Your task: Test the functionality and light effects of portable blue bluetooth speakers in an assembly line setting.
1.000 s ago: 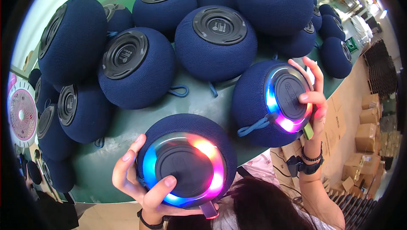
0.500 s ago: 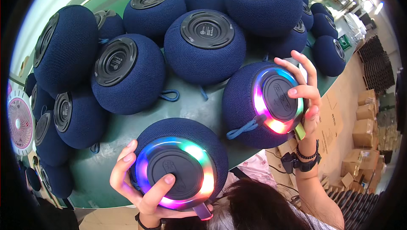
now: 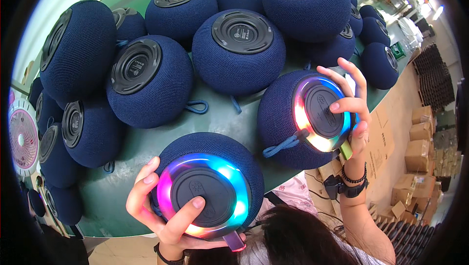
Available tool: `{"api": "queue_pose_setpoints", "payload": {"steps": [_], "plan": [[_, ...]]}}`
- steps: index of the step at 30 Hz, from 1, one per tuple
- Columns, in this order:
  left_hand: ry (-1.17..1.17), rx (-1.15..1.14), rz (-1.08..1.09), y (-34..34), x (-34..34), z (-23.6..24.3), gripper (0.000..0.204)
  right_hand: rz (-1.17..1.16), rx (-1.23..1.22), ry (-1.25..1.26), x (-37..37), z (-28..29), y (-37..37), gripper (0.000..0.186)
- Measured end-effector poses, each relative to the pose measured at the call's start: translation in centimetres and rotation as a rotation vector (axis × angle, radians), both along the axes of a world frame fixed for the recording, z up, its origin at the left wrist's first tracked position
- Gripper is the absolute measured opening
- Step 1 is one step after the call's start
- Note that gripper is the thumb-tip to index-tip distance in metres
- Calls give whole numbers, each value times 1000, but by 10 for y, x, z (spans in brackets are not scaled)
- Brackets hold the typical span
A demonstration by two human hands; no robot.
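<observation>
At the table's near edge sits a round navy speaker [image 3: 205, 145] with a lit rainbow ring around its black button panel. My left hand [image 3: 163, 216] wraps its left and lower side, the thumb resting on the panel. A coloured tab [image 3: 234, 240] sticks out at its lower rim. To the right, a second lit speaker [image 3: 278, 113] is tilted toward the right, a blue cord loop [image 3: 281, 147] hanging from it. My right hand [image 3: 354, 109] grips its right side, one fingertip on the button panel. A green tab [image 3: 346, 150] shows below that palm.
Several more navy speakers [image 3: 239, 65] lie with their black bases up across the green table [image 3: 141, 167]. A pink-and-white fan [image 3: 23, 138] stands at the left edge. Cardboard boxes [image 3: 417, 155] and dark stacked trays [image 3: 432, 74] are on the floor to the right.
The ring lights on both speakers have changed colours. Both hands keep nearly the same grip and place; the view has shifted slightly.
</observation>
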State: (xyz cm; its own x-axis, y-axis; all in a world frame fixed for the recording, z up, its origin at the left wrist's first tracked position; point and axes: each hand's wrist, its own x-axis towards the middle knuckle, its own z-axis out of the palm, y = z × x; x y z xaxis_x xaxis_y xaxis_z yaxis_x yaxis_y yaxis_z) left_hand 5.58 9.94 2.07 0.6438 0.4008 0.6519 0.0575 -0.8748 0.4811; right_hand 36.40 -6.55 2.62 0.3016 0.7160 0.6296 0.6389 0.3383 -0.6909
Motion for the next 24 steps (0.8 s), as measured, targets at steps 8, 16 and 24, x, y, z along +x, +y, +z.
{"api": "queue_pose_setpoints", "payload": {"steps": [8,16,24], "plan": [[18,-46,1,-3,1,7,73,-4,-5,-30,1,1,0,63],[12,-89,-3,-6,1,5,59,-29,-16,-27,0,1,0,65],[-100,-41,16,-4,8,-9,97,-2,-59,-127,4,10,-1,69]]}}
